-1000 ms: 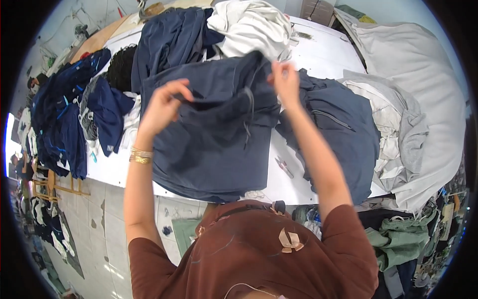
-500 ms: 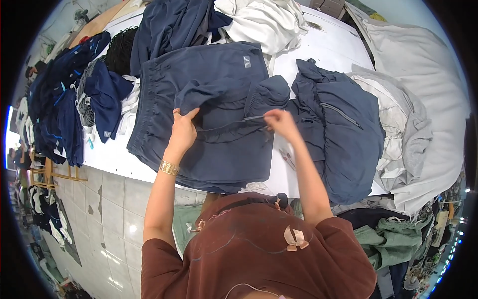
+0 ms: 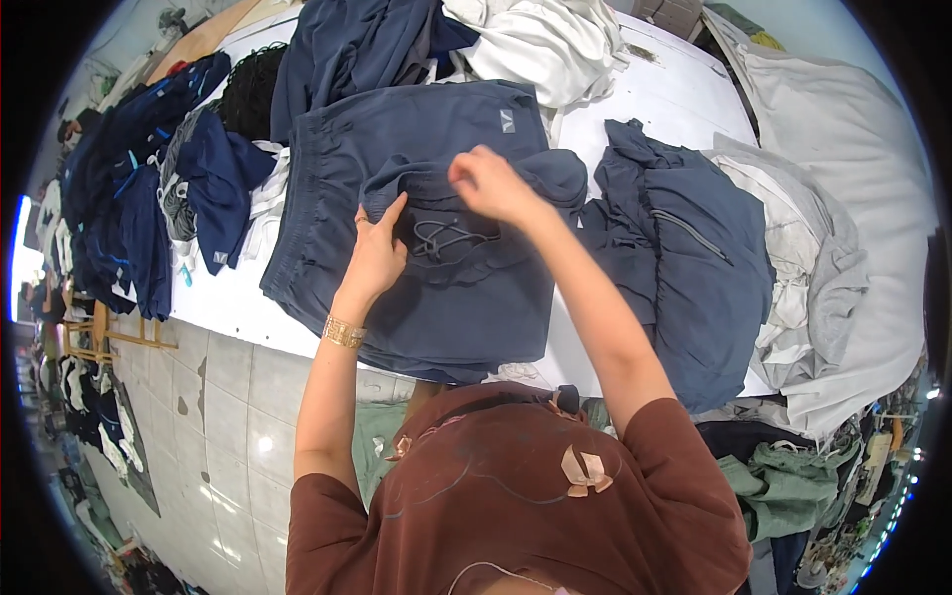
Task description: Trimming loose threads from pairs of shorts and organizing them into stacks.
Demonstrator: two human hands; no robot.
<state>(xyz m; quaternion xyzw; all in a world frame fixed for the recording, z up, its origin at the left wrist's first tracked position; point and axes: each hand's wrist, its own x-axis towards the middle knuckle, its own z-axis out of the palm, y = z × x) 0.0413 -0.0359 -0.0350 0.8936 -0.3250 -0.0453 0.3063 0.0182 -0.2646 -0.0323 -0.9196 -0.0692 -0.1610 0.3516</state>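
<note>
Near the table's (image 3: 233, 315) front edge, my left hand (image 3: 375, 256) spreads on shorts (image 3: 476, 312), my right hand (image 3: 491, 186) curls, grip untellable, and the drawstring (image 3: 451, 238) lies looped, seemingly untied.

A garment workshop is indicated by the large white worktop (image 3: 684, 109), over which cloth is spread in quantity. At its middle and right, 2 heaps of slate-blue garments (image 3: 456, 327) are laid; at its left end, navy garments (image 3: 114, 213) are massed beside a tangle of black strands (image 3: 250, 97). White fabric (image 3: 545, 50) is bunched towards its far side, and green cloth (image 3: 793, 486) is dumped below its right end. A tiled floor (image 3: 223, 407) is seen at its near left.
</note>
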